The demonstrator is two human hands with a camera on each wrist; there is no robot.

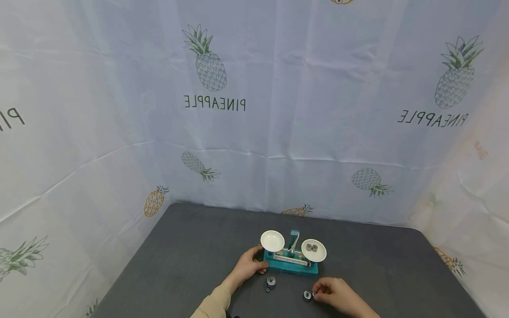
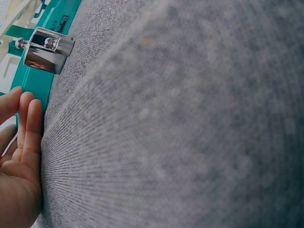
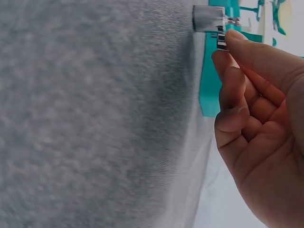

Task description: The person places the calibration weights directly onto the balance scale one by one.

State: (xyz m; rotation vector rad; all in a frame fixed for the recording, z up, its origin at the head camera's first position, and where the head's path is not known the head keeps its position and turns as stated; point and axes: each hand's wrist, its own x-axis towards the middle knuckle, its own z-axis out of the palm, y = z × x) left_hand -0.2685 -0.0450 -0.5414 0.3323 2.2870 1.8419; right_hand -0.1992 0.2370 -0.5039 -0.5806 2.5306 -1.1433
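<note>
A green balance scale (image 1: 290, 266) with two white pans stands on the dark table. Its right pan (image 1: 321, 255) bears two small metal weights (image 1: 312, 247); the left pan (image 1: 272, 240) bears nothing. My left hand (image 1: 247, 266) is at the left end of the base, fingers mostly straight and fingertips against it. In front of the scale, my right hand (image 1: 336, 293) pinches a small shiny weight (image 3: 221, 42) between thumb and finger. Close beside it stands a larger knobbed weight (image 1: 307, 295). Another knobbed weight (image 1: 271, 281), with a smaller weight near it, stands closer to my left hand.
Grey cloth-like covering spreads over the table (image 1: 191, 256). Behind and at both sides hangs a white curtain (image 1: 278, 132) printed with pineapples. Something dark, partly cut off, shows at the lower frame edge near my left sleeve (image 1: 214, 304).
</note>
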